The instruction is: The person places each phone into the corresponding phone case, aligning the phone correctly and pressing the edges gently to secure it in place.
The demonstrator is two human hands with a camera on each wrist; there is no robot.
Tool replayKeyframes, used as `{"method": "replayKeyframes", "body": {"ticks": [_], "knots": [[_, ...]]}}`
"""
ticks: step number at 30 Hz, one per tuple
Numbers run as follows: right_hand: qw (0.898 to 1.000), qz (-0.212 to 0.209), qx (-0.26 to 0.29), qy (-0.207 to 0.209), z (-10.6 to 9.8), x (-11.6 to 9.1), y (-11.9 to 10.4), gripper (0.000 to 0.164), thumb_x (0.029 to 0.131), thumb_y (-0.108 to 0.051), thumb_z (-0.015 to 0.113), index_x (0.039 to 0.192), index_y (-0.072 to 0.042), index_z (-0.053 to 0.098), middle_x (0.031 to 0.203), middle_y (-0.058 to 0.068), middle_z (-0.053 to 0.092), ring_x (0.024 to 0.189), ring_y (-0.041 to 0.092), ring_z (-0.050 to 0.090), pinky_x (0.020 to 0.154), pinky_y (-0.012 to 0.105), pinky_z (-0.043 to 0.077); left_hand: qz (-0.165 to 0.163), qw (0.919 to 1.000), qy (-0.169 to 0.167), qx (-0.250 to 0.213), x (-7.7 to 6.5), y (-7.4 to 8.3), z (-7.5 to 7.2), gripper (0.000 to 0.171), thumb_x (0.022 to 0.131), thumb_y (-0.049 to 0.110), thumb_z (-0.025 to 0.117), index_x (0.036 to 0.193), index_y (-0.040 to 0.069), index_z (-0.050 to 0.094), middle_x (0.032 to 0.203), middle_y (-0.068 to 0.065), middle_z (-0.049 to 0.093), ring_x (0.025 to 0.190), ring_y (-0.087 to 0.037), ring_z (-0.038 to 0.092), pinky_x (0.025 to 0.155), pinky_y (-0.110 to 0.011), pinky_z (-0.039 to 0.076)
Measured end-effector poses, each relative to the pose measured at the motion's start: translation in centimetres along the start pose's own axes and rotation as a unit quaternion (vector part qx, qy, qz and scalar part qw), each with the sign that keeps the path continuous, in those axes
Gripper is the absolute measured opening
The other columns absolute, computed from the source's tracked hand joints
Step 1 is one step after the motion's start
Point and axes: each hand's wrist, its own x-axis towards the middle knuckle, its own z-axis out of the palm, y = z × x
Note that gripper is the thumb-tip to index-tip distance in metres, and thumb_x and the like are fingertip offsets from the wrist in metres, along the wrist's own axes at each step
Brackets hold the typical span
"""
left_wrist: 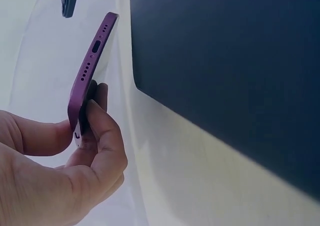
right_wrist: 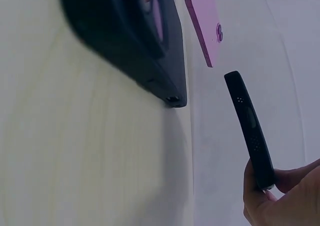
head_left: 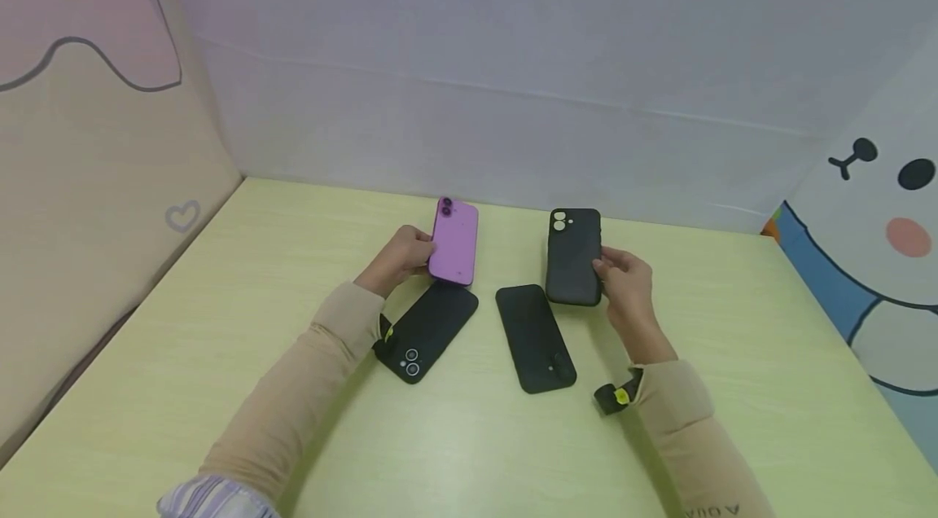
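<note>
My left hand (head_left: 403, 257) pinches a purple smartphone (head_left: 456, 241) by its lower left side, thumb on the back. In the left wrist view the phone's bottom edge (left_wrist: 90, 60) shows its port and speaker holes. My right hand (head_left: 628, 286) pinches a black phone case (head_left: 575, 261) by its right side; the camera cutouts at its top left look light. The right wrist view shows the slotted bottom edge of the case (right_wrist: 250, 126). Both held things are tilted up above the table, backs toward me.
A black phone-shaped item (head_left: 432, 331) with ringed lenses lies on the table (head_left: 440, 453) below my left hand. Another black phone-shaped item (head_left: 535, 339) lies below and left of the case. A white cloth wall (head_left: 513, 135) closes the back; printed cloth (head_left: 879, 200) hangs at the right.
</note>
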Motion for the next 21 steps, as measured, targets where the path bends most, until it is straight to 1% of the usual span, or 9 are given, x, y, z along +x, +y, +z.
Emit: {"method": "replayKeyframes", "body": {"ticks": [2,3,5,8,10,11,17,21], "knots": [[1.000,-0.003,0.003,0.001,0.2,-0.2,-0.1,0.040,0.093,-0.002,0.047,0.132,0.001,0.043,0.112,0.005,0.047,0.088,0.006,0.053,0.072,0.013,0.048,0.003,1.0000,0.001,-0.001,-0.3,0.1,0.1,0.037,0.094,0.003,0.040,0.128,-0.012,0.038,0.118,-0.024,0.048,0.095,-0.026,0.059,0.079,-0.032,0.052],[1.000,-0.004,0.004,0.001,0.3,-0.4,-0.1,0.040,0.093,-0.002,0.047,0.132,0.001,0.043,0.112,0.004,0.048,0.088,0.006,0.053,0.072,0.014,0.048,-0.001,1.0000,0.001,0.001,-0.7,0.2,0.1,0.037,0.095,0.004,0.039,0.128,-0.011,0.038,0.120,-0.023,0.047,0.099,-0.027,0.058,0.082,-0.033,0.051],[1.000,-0.005,0.007,0.002,0.6,-0.6,-0.2,0.039,0.092,-0.002,0.047,0.132,0.001,0.043,0.111,0.004,0.048,0.089,0.007,0.053,0.072,0.014,0.048,0.006,1.0000,0.000,0.001,-1.0,0.2,0.1,0.036,0.095,0.004,0.039,0.128,-0.011,0.038,0.118,-0.023,0.048,0.096,-0.026,0.058,0.080,-0.032,0.052],[1.000,-0.007,0.007,0.006,0.9,-0.9,-0.3,0.039,0.092,-0.001,0.047,0.131,0.000,0.044,0.110,0.004,0.048,0.089,0.007,0.053,0.072,0.014,0.048,0.006,1.0000,-0.001,-0.005,-1.4,0.3,0.3,0.036,0.096,0.005,0.039,0.128,-0.010,0.038,0.119,-0.022,0.048,0.097,-0.026,0.057,0.082,-0.032,0.051],[1.000,-0.008,0.007,0.009,1.0,-1.1,-0.4,0.039,0.092,-0.001,0.048,0.131,0.000,0.045,0.109,0.004,0.049,0.087,0.007,0.053,0.071,0.014,0.048,0.012,0.9999,-0.004,-0.006,-1.7,0.3,0.3,0.036,0.096,0.005,0.038,0.128,-0.009,0.039,0.119,-0.022,0.048,0.097,-0.025,0.056,0.083,-0.032,0.051],[1.000,-0.009,0.008,0.010,1.1,-1.2,-0.5,0.039,0.092,-0.001,0.048,0.130,0.000,0.045,0.109,0.004,0.049,0.086,0.006,0.054,0.070,0.014,0.048,0.011,0.9999,-0.005,-0.007,-1.8,0.4,0.4,0.036,0.096,0.006,0.039,0.129,-0.008,0.039,0.121,-0.021,0.048,0.100,-0.025,0.054,0.086,-0.033,0.049],[0.999,-0.022,0.025,0.003,1.7,-2.1,-0.8,0.037,0.091,0.001,0.048,0.128,0.003,0.047,0.105,0.004,0.049,0.078,0.003,0.054,0.068,0.014,0.048,0.046,0.9988,-0.016,-0.005,-3.1,0.6,0.8,0.037,0.096,0.006,0.039,0.131,-0.006,0.039,0.119,-0.020,0.050,0.099,-0.023,0.054,0.085,-0.034,0.049],[0.999,-0.028,0.040,-0.005,2.1,-2.6,-0.9,0.037,0.090,0.002,0.048,0.127,0.004,0.047,0.102,0.003,0.048,0.076,0.003,0.053,0.067,0.014,0.048,0.058,0.9982,-0.015,-0.002,-3.8,0.8,1.2,0.038,0.096,0.006,0.039,0.131,-0.005,0.037,0.119,-0.020,0.050,0.101,-0.024,0.054,0.088,-0.036,0.049]]}}
